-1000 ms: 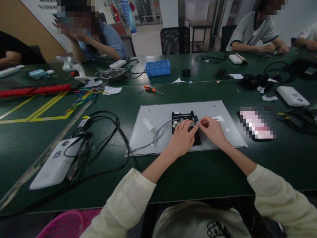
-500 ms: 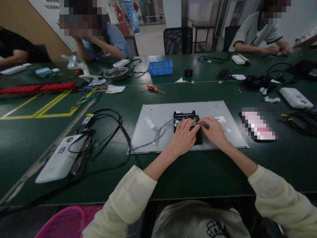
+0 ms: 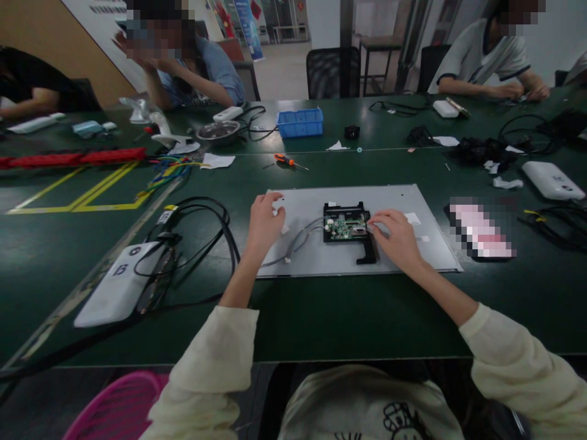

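A flat grey panel (image 3: 312, 264) lies on the green table in front of me. On it sits a black plastic frame (image 3: 367, 252) holding a green circuit board (image 3: 343, 226), with thin grey wires (image 3: 300, 239) running off to the left. My right hand (image 3: 397, 237) is at the right edge of the board, thumb and fingertips pinched together; what is between them is too small to make out. Over the panel's left part is my left hand (image 3: 266, 223), fingers bent, thumb and forefinger apart. It partly hides a pale strip on the panel.
A white device (image 3: 117, 284) with black cables lies to the left, a phone (image 3: 479, 229) to the right. Beyond the panel are an orange screwdriver (image 3: 285, 160), a blue basket (image 3: 299, 123) and a metal bowl (image 3: 217, 131). Several people sit across the table.
My left hand has left the circuit board and moved left over the panel, uncovering the board. My right hand stays at the board's right edge. The view has shifted slightly.
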The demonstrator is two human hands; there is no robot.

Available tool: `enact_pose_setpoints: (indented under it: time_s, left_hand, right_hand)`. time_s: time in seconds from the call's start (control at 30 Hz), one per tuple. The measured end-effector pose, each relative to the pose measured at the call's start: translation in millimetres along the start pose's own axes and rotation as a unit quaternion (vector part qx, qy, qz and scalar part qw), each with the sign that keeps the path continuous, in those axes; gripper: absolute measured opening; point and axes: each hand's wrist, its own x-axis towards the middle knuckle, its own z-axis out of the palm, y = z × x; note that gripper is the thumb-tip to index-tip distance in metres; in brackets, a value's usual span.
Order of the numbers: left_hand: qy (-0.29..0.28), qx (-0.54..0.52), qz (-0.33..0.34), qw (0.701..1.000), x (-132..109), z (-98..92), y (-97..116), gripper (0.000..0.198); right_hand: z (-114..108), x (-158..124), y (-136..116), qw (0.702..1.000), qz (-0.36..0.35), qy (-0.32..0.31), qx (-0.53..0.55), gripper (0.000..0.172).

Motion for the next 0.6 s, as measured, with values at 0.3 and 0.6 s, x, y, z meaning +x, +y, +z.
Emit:
enact_pose_setpoints:
  time_s: [0.3,0.6]
  left_hand:
    - [-0.064,0.030,-0.051,0.996,2,6.1,-39,0.039]
    - [-0.056,-0.005,-0.073,0.996,1,0.0,-37,0.022]
  right_hand:
    - [2,-3,-14,0.998,-0.066,-0.012,-0.016,0.020]
    - [-1,-3,-21,0.996,-0.078,-0.032,-0.018,0.021]
